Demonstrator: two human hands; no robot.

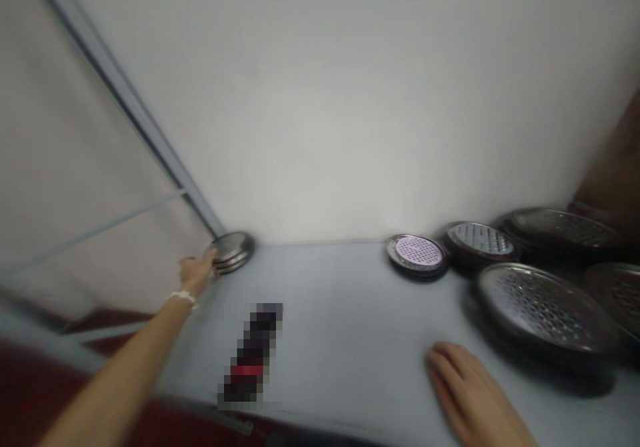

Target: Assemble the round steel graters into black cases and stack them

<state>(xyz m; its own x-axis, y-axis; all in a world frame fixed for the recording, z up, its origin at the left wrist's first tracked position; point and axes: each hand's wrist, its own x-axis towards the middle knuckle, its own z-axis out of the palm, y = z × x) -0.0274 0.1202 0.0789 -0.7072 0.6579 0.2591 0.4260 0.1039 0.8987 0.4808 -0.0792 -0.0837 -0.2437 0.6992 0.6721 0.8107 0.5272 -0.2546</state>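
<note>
At the far left corner of the table, my left hand (197, 274) grips the near-left rim of a small stack of round metal plates (233, 250). Its thumb lies near the top of the stack, and the fingers are partly hidden and blurred. A pale bracelet circles that wrist. On the near right of the tabletop rests my right hand (467, 387), fingers loosely bent and a gap beside the thumb, with nothing in it. Closest to this hand is a large round metal grater (540, 307) with a perforated face, lying on a dark stack.
Along the back stand a round grater with a pinkish perforated face (419, 252), another grater (480, 239) and a large round one (565, 226). A pixelated dark strip (253, 354) lies on the grey table (340, 320). A white wall rises behind; a metal post (135, 110) slants at left.
</note>
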